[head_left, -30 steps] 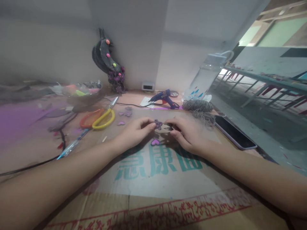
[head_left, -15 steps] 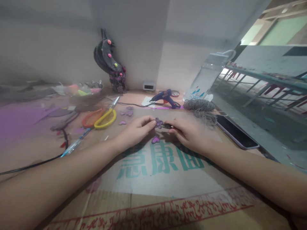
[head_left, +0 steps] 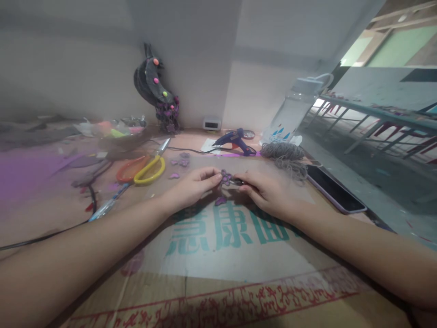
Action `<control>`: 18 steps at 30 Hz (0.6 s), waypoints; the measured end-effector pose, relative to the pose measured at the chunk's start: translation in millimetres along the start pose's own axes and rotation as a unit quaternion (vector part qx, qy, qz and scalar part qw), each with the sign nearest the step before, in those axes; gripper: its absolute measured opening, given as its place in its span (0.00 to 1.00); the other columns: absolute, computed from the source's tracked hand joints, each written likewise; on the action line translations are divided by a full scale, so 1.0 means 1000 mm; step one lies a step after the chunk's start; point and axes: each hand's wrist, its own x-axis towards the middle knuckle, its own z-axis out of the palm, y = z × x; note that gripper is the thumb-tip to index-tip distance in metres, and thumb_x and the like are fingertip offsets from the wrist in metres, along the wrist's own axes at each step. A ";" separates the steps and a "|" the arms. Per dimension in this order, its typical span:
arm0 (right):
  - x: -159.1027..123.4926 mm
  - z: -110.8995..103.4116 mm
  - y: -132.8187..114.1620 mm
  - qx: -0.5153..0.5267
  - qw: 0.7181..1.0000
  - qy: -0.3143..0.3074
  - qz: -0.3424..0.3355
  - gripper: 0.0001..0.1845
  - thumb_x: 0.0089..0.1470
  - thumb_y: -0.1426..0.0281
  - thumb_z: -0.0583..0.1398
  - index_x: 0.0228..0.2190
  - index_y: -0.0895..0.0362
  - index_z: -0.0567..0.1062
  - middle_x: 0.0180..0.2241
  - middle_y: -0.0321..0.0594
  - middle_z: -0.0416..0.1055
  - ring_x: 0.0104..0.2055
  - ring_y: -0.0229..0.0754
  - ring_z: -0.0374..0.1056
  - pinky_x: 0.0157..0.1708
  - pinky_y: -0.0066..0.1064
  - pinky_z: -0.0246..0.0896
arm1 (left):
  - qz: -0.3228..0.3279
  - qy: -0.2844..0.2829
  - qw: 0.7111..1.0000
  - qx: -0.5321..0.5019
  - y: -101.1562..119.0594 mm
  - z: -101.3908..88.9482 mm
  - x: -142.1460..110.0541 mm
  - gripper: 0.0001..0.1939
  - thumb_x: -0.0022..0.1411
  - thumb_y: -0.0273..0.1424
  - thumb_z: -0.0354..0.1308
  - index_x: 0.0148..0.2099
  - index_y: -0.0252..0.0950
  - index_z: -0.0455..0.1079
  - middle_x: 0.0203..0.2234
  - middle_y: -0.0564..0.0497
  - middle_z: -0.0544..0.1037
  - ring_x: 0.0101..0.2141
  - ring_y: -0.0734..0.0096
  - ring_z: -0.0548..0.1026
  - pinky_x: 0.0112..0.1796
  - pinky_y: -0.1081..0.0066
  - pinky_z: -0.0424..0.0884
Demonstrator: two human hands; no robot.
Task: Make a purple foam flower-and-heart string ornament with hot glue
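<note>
Between the thumb and fingers of my left hand [head_left: 200,182] is a small purple flower [head_left: 226,177] with dark grey edges. My right hand [head_left: 264,189] is closed, pinching a slim dark tool [head_left: 237,181] whose tip meets the flower's right side; its exact kind is too small to make out. Just below, a loose purple heart-shaped piece [head_left: 220,201] lies on the cardboard [head_left: 218,259]. Farther left lie more small purple pieces [head_left: 180,160], and a single purple piece [head_left: 174,176] is nearer my left hand.
Scissors [head_left: 149,169] and a pen [head_left: 109,202] lie left. Behind my hands are a blue glue gun [head_left: 235,140], grey yarn [head_left: 283,152] and a water bottle [head_left: 293,107]. A phone [head_left: 336,189] rests right. A dark crescent ornament [head_left: 150,82] leans against the wall.
The loose heart-shaped piece below my hands now looks tilted and slightly shifted left. Both hands keep nearly the same place, still holding the flower and the tool.
</note>
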 end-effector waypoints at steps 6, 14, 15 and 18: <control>-0.001 0.003 0.003 0.019 1.000 -0.007 0.014 0.16 0.66 0.67 0.53 0.49 0.57 0.76 0.40 0.45 0.79 0.40 0.46 0.75 0.39 0.36 0.70 | -0.002 0.001 1.000 -0.019 0.001 0.000 -0.001 0.15 0.62 0.43 0.60 0.35 0.34 0.68 0.26 0.55 0.71 0.24 0.78 0.66 0.26 0.76 0.60; 0.000 0.000 0.000 -0.023 1.000 -0.012 0.007 0.16 0.67 0.65 0.53 0.48 0.56 0.77 0.39 0.44 0.80 0.38 0.45 0.74 0.37 0.35 0.68 | -0.006 -0.008 0.999 -0.047 0.003 0.002 -0.001 0.15 0.61 0.42 0.62 0.35 0.34 0.68 0.26 0.54 0.72 0.29 0.74 0.73 0.33 0.72 0.70; 0.000 -0.001 0.000 -0.029 1.000 -0.011 0.006 0.16 0.67 0.65 0.53 0.47 0.56 0.77 0.38 0.44 0.80 0.38 0.45 0.74 0.36 0.35 0.68 | -0.005 -0.010 0.999 -0.050 0.003 0.002 -0.001 0.15 0.61 0.42 0.62 0.35 0.34 0.68 0.26 0.54 0.73 0.29 0.73 0.73 0.33 0.72 0.71; 0.001 -0.003 -0.002 -0.042 0.999 -0.012 0.006 0.15 0.66 0.66 0.54 0.47 0.56 0.78 0.38 0.44 0.80 0.37 0.45 0.74 0.36 0.34 0.67 | -0.009 -0.011 0.998 -0.055 0.004 0.002 0.000 0.14 0.61 0.41 0.62 0.35 0.34 0.69 0.26 0.53 0.74 0.29 0.73 0.74 0.34 0.70 0.72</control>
